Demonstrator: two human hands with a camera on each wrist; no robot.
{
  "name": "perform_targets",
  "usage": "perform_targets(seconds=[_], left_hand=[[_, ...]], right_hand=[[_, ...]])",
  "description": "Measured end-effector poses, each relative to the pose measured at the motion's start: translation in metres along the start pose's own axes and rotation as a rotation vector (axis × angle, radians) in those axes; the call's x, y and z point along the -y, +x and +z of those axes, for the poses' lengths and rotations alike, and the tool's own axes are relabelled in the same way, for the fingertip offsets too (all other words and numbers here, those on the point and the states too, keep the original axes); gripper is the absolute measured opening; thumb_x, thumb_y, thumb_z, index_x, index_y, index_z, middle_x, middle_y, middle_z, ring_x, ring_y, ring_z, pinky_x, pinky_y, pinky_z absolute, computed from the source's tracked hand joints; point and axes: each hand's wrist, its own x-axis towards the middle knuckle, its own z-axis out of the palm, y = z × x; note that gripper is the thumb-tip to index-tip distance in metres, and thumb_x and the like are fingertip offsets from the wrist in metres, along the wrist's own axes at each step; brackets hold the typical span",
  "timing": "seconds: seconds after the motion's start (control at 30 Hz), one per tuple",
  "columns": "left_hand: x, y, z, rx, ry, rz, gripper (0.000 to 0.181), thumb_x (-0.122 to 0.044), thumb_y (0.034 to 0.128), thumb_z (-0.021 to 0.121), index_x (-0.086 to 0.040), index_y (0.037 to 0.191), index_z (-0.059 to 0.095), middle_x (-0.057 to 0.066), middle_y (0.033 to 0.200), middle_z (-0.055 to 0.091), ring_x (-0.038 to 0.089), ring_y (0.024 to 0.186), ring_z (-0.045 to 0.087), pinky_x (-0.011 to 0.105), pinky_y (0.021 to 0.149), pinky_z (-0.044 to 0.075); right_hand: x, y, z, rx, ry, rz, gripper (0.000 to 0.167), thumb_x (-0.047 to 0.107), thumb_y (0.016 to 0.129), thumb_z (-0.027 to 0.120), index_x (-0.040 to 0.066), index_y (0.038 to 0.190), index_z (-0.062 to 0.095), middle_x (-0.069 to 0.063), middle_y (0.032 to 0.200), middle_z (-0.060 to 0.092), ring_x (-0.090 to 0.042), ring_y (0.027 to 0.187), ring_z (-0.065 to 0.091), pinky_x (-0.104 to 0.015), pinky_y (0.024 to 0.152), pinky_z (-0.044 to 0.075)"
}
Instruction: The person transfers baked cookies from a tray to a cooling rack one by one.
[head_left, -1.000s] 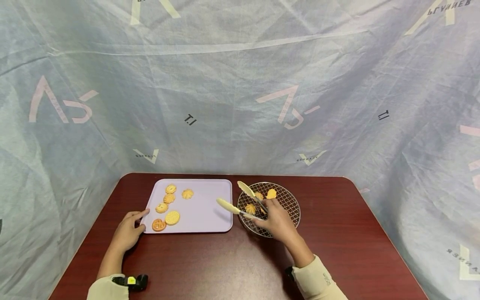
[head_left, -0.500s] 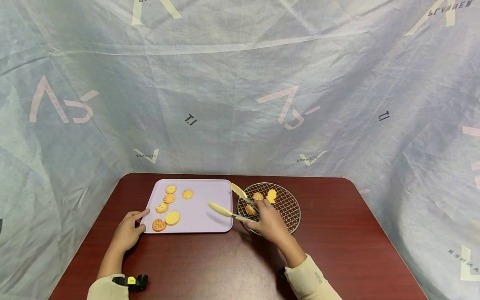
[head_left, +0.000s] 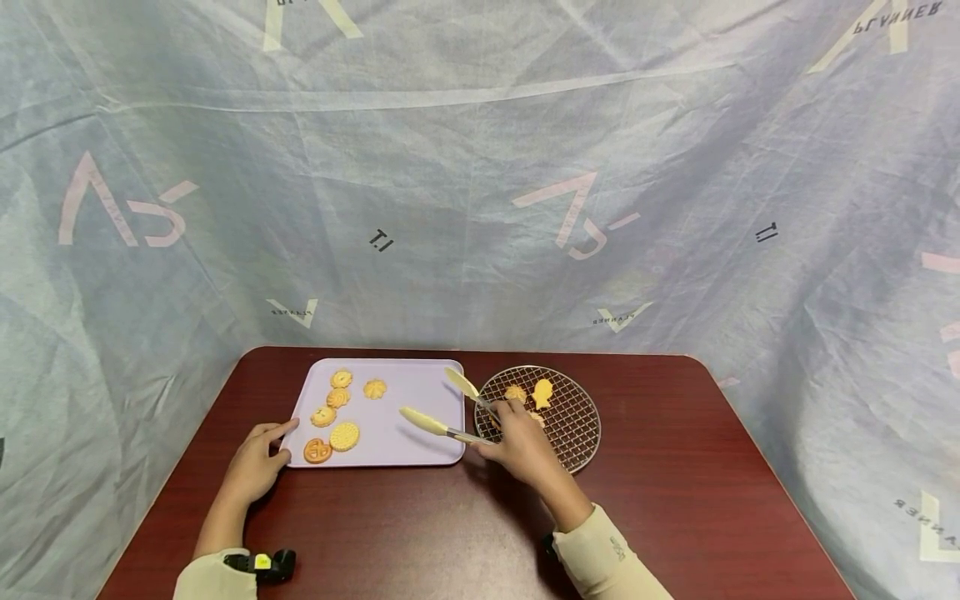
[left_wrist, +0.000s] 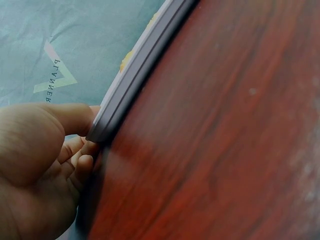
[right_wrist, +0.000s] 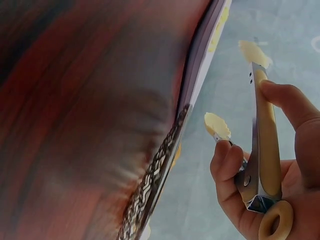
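Behind our hands we see a crinkly grey-blue cloth [head_left: 450,150], and under them a shiny red-brown table [head_left: 390,533]. Our left hand [head_left: 253,467] holds the side of a flat, pale purple tray [head_left: 431,379] with thumb and finger. Six round golden cookies [head_left: 345,436] lie on it, mostly close to that hand. Pale yellow tongs with metal arms [head_left: 423,421] reach over the tray, spread wide with nothing between them. Our right hand [head_left: 528,450] grips them, above a round wire rack [head_left: 581,425] with more cookies, one a yellow fish-shaped cookie [head_left: 542,394]. Cookies sit in both places, so the moving looks part done; we can't tell how many are left. Our right hand hides some of the rack.
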Motion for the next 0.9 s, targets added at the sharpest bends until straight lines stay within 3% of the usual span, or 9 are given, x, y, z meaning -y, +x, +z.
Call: perform_targets(seconds=[0.23, 0.43, 0.9], left_hand=[[0.002, 0.0, 0.001, 0.001, 0.0, -0.004, 0.054, 0.004, 0.0931, 0.057, 0.007, 0.147, 0.051, 0.032, 0.134, 0.047, 0.042, 0.11, 0.053, 0.059, 0.092, 0.042], [0.002, 0.0, 0.001, 0.007, 0.0, -0.009, 0.054, 0.004, 0.0938, 0.057, 0.007, 0.147, 0.051, 0.032, 0.135, 0.047, 0.044, 0.113, 0.052, 0.061, 0.095, 0.041], [0.002, 0.001, 0.001, 0.011, -0.004, -0.016, 0.054, 0.003, 0.0942, 0.056, 0.007, 0.147, 0.05, 0.032, 0.135, 0.046, 0.044, 0.113, 0.051, 0.061, 0.096, 0.041]], right_hand=[[0.007, 0.006, 0.008, 0.015, -0.01, -0.018, 0.068, 0.038, 0.076, 0.089, 0.0, 0.127, 0.064, -0.014, 0.11, 0.061, -0.022, 0.079, 0.06, -0.041, 0.071, 0.053], [0.016, 0.013, 0.014, 0.044, -0.01, -0.023, 0.066, 0.039, 0.077, 0.089, -0.001, 0.124, 0.065, -0.01, 0.105, 0.059, -0.019, 0.077, 0.055, -0.038, 0.068, 0.051], [0.029, 0.025, 0.025, 0.057, -0.042, -0.03, 0.069, 0.043, 0.078, 0.087, 0.0, 0.127, 0.066, -0.01, 0.107, 0.06, -0.022, 0.078, 0.06, -0.038, 0.068, 0.051]])
